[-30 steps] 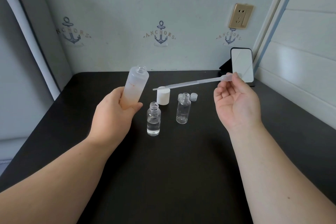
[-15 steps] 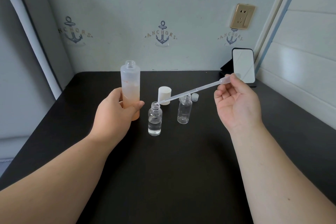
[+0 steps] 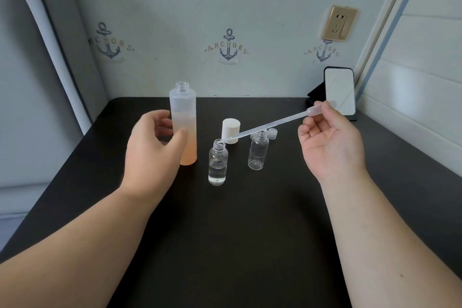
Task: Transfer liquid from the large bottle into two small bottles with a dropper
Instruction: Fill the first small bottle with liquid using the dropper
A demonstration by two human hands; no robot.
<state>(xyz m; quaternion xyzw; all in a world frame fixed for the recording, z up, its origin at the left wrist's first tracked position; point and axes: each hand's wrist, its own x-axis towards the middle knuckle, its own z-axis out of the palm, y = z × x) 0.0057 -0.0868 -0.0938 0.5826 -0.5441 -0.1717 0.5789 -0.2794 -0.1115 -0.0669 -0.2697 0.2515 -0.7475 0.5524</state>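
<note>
The large frosted bottle (image 3: pixel 183 122), uncapped and fading to orange at its base, stands upright on the black table (image 3: pixel 250 232). My left hand (image 3: pixel 152 150) is around it with fingers loosened, the thumb still touching its front. My right hand (image 3: pixel 330 140) pinches the bulb of a clear plastic dropper (image 3: pixel 270 124). The dropper slants down to the left, its tip at the mouth of the near small bottle (image 3: pixel 218 162), which holds a little clear liquid. The second small bottle (image 3: pixel 258 150) stands to its right and looks empty.
A white cap (image 3: pixel 231 130) stands behind the near small bottle. Small clear caps (image 3: pixel 272 133) lie behind the second bottle. A phone (image 3: pixel 339 90) leans on a stand at the back right corner. Walls close in the table at the back and right.
My left hand has set the large bottle down upright and loosened its grip. My right hand has swung the dropper tip down to the near small bottle's mouth.
</note>
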